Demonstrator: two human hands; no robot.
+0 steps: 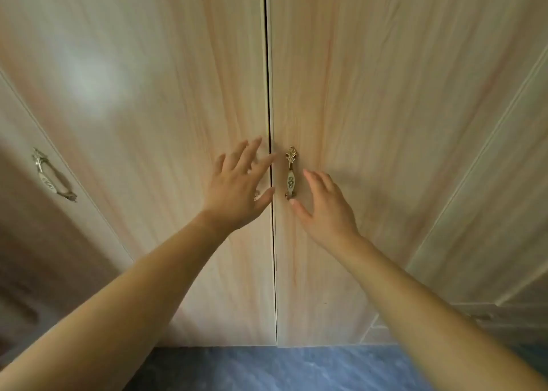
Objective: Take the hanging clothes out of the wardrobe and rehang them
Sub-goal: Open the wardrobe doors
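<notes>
Wooden wardrobe, left hand, right hand

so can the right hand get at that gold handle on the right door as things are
Probably yes: the right hand is open just beside the handle on the right door, fingers spread, and nothing sits between them.

My wardrobe doors are pale beige wood-grain; the handle is gold and cream, maybe floral; floor blue-grey marbled.

Shut wardrobe doors block the way in, only a thin centre seam, handle unobstructed
</notes>
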